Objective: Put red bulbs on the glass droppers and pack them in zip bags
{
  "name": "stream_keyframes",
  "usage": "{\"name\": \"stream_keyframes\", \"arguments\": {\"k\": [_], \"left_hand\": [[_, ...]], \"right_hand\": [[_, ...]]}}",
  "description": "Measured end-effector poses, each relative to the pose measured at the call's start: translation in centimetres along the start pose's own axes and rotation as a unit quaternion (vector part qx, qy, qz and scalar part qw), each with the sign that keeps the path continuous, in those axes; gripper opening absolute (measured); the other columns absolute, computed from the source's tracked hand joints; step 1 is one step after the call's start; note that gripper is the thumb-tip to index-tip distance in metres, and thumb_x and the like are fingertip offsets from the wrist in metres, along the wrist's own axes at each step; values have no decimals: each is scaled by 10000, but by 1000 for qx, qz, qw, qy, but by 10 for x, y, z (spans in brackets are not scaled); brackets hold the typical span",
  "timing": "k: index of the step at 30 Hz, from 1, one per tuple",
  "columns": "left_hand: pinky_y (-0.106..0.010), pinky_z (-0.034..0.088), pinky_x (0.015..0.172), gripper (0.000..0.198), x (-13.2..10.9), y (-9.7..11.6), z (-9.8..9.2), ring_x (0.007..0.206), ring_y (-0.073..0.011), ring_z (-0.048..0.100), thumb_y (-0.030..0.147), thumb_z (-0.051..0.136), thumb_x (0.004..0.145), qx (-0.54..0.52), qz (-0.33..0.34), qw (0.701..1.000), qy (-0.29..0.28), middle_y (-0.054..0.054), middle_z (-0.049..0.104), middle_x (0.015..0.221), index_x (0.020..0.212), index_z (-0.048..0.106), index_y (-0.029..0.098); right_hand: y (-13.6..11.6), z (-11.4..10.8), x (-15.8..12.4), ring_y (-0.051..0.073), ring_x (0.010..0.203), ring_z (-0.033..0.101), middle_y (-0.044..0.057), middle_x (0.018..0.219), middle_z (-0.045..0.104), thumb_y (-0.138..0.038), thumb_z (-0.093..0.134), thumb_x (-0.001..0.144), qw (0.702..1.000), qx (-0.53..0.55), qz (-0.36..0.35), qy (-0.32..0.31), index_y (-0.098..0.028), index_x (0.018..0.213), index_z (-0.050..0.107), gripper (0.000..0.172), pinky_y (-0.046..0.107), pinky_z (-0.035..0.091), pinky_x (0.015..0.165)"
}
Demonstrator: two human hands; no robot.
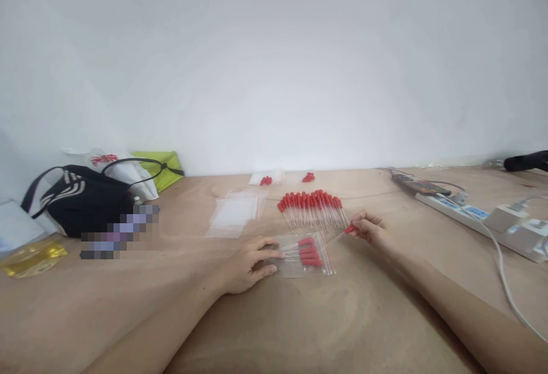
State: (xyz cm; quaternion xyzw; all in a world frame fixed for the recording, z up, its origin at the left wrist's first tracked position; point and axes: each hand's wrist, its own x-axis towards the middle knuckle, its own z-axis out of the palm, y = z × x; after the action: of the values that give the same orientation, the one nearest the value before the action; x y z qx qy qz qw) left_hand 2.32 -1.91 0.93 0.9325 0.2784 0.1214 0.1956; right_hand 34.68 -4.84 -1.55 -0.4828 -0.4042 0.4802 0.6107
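Note:
A clear zip bag (291, 271) lies flat on the table with several red-bulbed droppers (309, 251) inside it, bulbs toward its red-striped opening at the right. On the bag's left end rests my left hand (252, 262), fingers spread and touching the plastic. My right hand (368, 230) pinches the red bulb of a single dropper (350, 229), whose clear tube points left toward the bag's opening. Just behind, a row of similar droppers (312, 205) lies side by side, red ends away from me.
Flat clear bags (235, 212) are stacked behind my left hand. Small red pieces (266, 180) lie on plastic at the back, with more red pieces (308, 177) beside them. A black bag (85, 197) stands left; a power strip (475, 220) with a white cable (499, 265) lies right.

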Motion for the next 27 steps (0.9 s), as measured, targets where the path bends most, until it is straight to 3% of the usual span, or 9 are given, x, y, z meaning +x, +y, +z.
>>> {"name": "stream_keyframes", "arguments": {"k": [9,16,20,27], "left_hand": [[-378,303,970,302,1,0,-2,1168,-217,364,284,448,848,4,2,1000,-19,-32,394,1276,1139,524,308],[-410,277,982,353,1,1,-3,1192,-225,333,302,403,868,30,-2,999,-30,-30,360,1310,1219,433,334],[-403,279,984,365,2,1,-2,1196,-223,329,309,401,869,30,-3,999,-29,-29,353,1315,1233,413,332],[-389,295,977,392,2,5,-5,1177,-221,355,337,419,859,29,-3,999,-24,-40,385,1295,1249,398,302]], "right_hand": [[5,4,-1,101,482,581,8,579,642,-256,654,591,1000,10,19,3,-181,639,520,161,206,456,488],[-5,7,-14,90,470,555,-26,528,579,-272,685,585,985,-81,78,-131,-163,642,553,180,199,423,452],[-6,13,-19,92,530,545,-15,568,590,-317,699,576,971,-134,47,-195,-153,673,571,229,223,427,521],[5,39,-20,93,587,501,-23,645,565,-309,673,604,963,-203,-30,-173,-167,723,569,213,239,394,577]]}}
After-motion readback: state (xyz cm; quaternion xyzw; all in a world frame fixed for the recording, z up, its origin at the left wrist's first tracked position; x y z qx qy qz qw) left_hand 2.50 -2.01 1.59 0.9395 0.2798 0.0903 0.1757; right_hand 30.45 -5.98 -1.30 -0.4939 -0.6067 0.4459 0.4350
